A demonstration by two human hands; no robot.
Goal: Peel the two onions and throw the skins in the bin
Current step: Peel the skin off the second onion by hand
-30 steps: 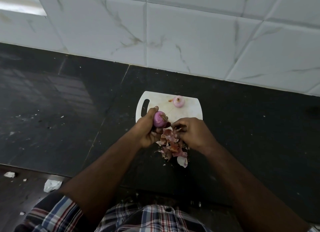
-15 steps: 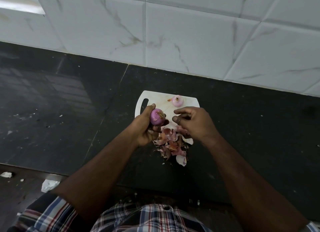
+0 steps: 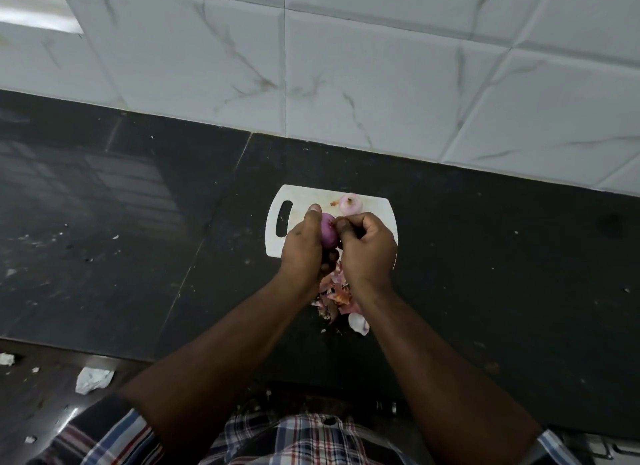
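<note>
My left hand grips a purple onion above the white cutting board. My right hand has its fingers curled against the onion's top end and pinches at it there. A second, paler peeled onion lies on the far side of the board. A heap of pink and brown onion skins lies on the black counter just below my hands, partly hidden by my right wrist. No bin is in view.
The black stone counter runs left and right of the board, with small crumbs on it. A white marble-tiled wall rises behind. Crumpled white scraps lie on the floor at lower left.
My right hand has moved from the skin heap up to the top of the onion in my left hand. Both hands have shifted slightly farther over the board.
</note>
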